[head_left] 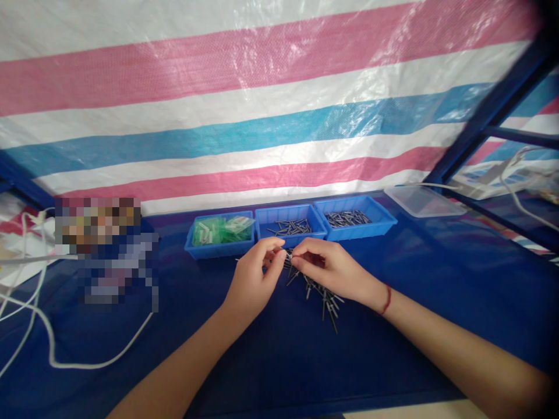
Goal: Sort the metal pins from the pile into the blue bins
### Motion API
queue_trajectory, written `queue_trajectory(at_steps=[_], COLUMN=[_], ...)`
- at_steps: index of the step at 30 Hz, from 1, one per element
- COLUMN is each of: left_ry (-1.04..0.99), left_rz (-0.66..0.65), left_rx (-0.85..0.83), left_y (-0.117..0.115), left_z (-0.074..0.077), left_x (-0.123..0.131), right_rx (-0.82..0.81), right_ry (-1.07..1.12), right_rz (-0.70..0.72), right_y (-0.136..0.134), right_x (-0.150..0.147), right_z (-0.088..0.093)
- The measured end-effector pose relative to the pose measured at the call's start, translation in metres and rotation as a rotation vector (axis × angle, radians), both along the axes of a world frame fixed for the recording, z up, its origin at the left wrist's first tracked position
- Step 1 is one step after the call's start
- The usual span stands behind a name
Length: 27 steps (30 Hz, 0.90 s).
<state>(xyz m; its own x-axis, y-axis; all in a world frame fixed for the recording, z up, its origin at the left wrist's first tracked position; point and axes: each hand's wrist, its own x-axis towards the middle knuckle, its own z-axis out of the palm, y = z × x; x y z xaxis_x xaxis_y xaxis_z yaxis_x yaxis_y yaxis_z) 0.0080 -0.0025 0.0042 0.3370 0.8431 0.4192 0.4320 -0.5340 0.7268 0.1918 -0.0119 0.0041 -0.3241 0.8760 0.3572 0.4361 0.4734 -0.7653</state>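
Observation:
Both hands meet over a loose pile of blind rivets [325,294] with thin metal stems, spread on the blue table. My right hand [329,265] pinches a small pale metal piece at its fingertips, which looks like one of the rivets. My left hand [257,270] is curled with thumb and index fingertip close together, right beside the right fingertips. What lies between the left fingers is too small to make out. Just behind the hands, the middle blue bin [290,237] holds rivets [293,226]. More rivets [349,217] fill part of the right blue bin [362,231].
Small green plastic packets [222,230] lie in the left blue bin [218,250]. A translucent lid [423,201] rests at the back right. White cables [87,365] loop across the left side, near a blurred-out patch. A striped plastic sheet [244,134] hangs behind the table [271,372].

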Motion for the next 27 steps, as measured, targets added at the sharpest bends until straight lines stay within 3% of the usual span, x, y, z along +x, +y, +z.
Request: queue_trajectory(at_steps=[4, 12, 20, 27], left_ry=[-0.148, -0.146, -0.081, 0.070], left_rz=[-0.027, -0.065, -0.039, -0.094], left_rx=[-0.151, -0.144, -0.047, -0.129], left_y=[0.0017, 0.0000, 0.0029, 0.0040], left_z=[-0.0010, 0.0026, 0.0029, -0.0020], left_x=[0.0012, 0.0004, -0.0017, -0.0008], right_rx=[-0.004, 0.055, 0.115, 0.160], right_ry=[0.047, 0.052, 0.143, 0.140], right_rz=[-0.017, 0.013, -0.054, -0.070], right_y=[-0.0010, -0.0010, 0.0019, -0.0007], right_x=[-0.0004, -0.0002, 0.0033, 0.0049], right_z=[-0.0001, 0.0008, 0.0014, 0.0083])
